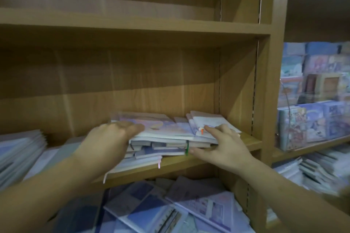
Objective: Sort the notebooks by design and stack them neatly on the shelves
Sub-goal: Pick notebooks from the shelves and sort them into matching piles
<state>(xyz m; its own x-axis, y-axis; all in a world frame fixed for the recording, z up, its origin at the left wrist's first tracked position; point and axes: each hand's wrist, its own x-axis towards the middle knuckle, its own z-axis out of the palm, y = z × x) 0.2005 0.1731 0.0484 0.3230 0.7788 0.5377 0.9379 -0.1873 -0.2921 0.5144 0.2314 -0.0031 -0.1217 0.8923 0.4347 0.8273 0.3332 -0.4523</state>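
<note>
An untidy stack of pastel notebooks (166,132) lies on the middle wooden shelf (248,143). My left hand (108,140) grips the stack's left end, fingers over the top cover. My right hand (221,145) holds the right end, forefinger on top and thumb against the front edges near a green ribbon (187,148). Several white notebooks (208,119) lie askew on the stack's right part. Ribbon markers hang over the shelf's front edge.
Another pile of notebooks (20,149) sits at the shelf's left. Loose blue and purple notebooks (170,206) lie jumbled on the shelf below. The shelf above (132,28) carries nothing. The neighbouring unit at right holds colourful notebooks (310,125) behind a clear divider.
</note>
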